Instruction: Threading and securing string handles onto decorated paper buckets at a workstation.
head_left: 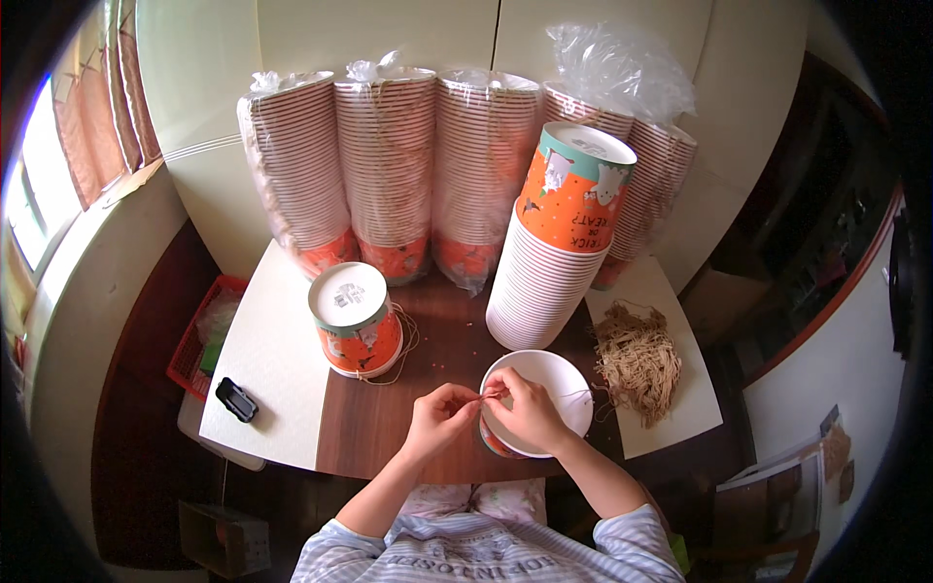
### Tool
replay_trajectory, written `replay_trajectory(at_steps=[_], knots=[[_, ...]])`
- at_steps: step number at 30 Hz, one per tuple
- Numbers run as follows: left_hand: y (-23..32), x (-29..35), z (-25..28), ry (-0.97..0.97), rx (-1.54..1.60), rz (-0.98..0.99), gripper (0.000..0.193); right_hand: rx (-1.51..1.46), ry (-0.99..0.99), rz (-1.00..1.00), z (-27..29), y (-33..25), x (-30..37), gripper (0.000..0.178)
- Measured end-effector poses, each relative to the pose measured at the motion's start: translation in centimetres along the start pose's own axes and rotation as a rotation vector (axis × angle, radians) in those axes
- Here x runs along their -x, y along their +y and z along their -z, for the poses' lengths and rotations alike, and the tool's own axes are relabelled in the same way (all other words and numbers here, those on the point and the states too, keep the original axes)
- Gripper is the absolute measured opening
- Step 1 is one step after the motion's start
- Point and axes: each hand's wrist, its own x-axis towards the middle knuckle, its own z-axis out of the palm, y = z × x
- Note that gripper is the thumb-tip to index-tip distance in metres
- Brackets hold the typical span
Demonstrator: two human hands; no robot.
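Note:
Just over the near left rim of an upright paper bucket (569, 374), white inside, both my hands meet fingertip to fingertip. My left hand (442, 418) is closed in a pinch on a thin string (573, 394). My right hand (528, 410) pinches it too, right beside the left fingertips. From there the string trails across the bucket's mouth to the right. A knot, if there is one, is hidden by my fingers. An orange and green bucket (362, 340) stands upside down to the left, with tan cord loops at its side.
Behind the hands rises a tall stack of nested buckets (549, 277), upside down. Several plastic-wrapped bucket stacks (389, 165) line the table's back. A tan string bundle (639, 364) lies right, a small black tray-like object (236, 399) left. A red basket (190, 350) is beside the table.

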Motion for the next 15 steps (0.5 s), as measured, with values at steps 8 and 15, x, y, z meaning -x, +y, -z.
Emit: replay_trajectory(at_steps=[8,15], knots=[[0.0,-0.3,0.2,-0.004,-0.08,0.001,0.009,0.007,-0.021,-0.015,0.2,-0.3,-0.1,0.016],[0.0,-0.5,1.0,-0.124,0.464,0.168,0.015,-0.014,-0.123,-0.04,1.4,-1.4,0.0,0.012]])
